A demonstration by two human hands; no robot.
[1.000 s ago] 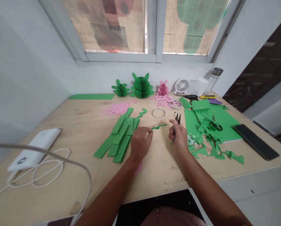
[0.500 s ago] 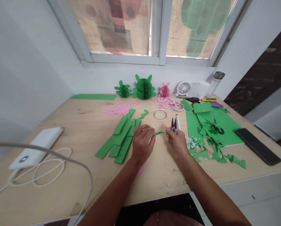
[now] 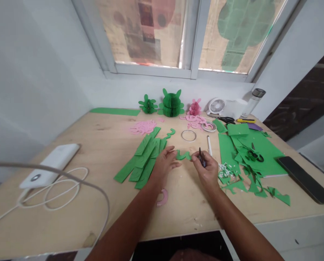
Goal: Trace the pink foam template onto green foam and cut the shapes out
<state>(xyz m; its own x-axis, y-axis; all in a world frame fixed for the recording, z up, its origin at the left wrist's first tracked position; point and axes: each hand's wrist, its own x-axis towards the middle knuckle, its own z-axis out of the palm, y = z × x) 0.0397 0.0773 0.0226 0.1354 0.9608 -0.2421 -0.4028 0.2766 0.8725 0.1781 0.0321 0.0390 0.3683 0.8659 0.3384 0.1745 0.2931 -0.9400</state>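
A wavy green paper cut-out (image 3: 181,156) is between my hands, a little above or on the tabletop; I cannot tell which. My right hand (image 3: 207,169) is closed around small scissors (image 3: 201,156) with dark blades pointing away from me. Its thumb and forefinger also pinch the cut-out's right end. My left hand (image 3: 166,161) has its fingers apart at the cut-out's left end; whether they touch it is unclear. Beside that hand lie overlapping green paper strips (image 3: 142,156). Another wavy green piece (image 3: 170,133) rests beyond them, and a pink curved piece (image 3: 164,198) is by my left forearm.
Green scraps (image 3: 256,181) and green sheets (image 3: 270,152) cover the right side, near a black phone-like slab (image 3: 304,179). A white pen (image 3: 209,145) and a tape roll (image 3: 208,126) lie ahead. At left are a white power bank (image 3: 52,165) and a cable (image 3: 80,181).
My left fingers have spread and loosened from the green cut-out, which now shows its wavy shape more fully. My right hand has tilted the scissors. The view has shifted slightly.
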